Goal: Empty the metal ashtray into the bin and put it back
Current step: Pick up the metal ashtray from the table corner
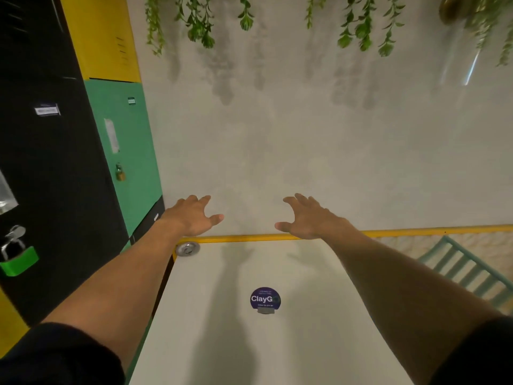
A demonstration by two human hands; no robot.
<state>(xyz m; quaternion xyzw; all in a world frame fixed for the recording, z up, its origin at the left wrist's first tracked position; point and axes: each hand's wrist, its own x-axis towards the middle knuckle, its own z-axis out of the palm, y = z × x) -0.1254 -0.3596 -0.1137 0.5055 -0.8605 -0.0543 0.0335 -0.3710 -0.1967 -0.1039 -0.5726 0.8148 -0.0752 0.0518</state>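
Metal ashtray (187,248): small, round, shiny; sits on the far left corner of the white table (291,343), just beside the yellow edge strip (244,238) and close to the green locker (130,162). Its contents cannot be made out.

Left hand (191,216): fingers spread, palm down, empty, held above the far table edge, just above and slightly right of the ashtray. Not touching it.
Right hand (308,216): also spread and empty, well apart from the ashtray.

No bin in view.

Handling, judged:
- Thin metal, so probably light and rigid; no give under the fingers.
- Polished surface likely slick. A pinch on the flat rim, thumb on top and fingers beneath, should hold better than gripping the curved wall.
- Shallow dish: keep level in carry, or ash will spill or blow off.
- Sits near the table corner; a sideways nudge could push it off the edge. Lift straight up, not slide.
- Left hand is the nearer one for the pick.

Other: round purple sticker (265,299) mid-table; teal chair (469,270) at right.
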